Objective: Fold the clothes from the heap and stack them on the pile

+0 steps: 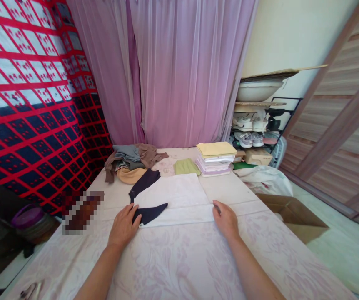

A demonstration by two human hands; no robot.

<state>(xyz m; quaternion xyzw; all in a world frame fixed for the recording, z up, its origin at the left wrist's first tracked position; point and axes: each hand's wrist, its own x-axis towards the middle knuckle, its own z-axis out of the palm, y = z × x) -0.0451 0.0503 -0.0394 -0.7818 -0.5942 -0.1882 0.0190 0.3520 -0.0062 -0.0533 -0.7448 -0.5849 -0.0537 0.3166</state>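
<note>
A white shirt [173, 187] with dark navy sleeves lies spread on the patterned cover, its collar end to the left. Its near side is folded over in a long strip, with one dark sleeve [151, 213] lying on top. At the collar end, my left hand [123, 225] grips the shirt's edge between thumb and fingers. My right hand [227, 220] pinches the folded strip at the hem corner, with the fingertips partly hidden.
Behind the shirt are a crumpled clothes pile [132, 160], a folded green cloth [186, 166] and a stack of folded clothes [216, 158]. An open cardboard box [292, 216] stands on the floor at right, near a shoe rack [257, 125]. Purple curtains [179, 75] hang behind.
</note>
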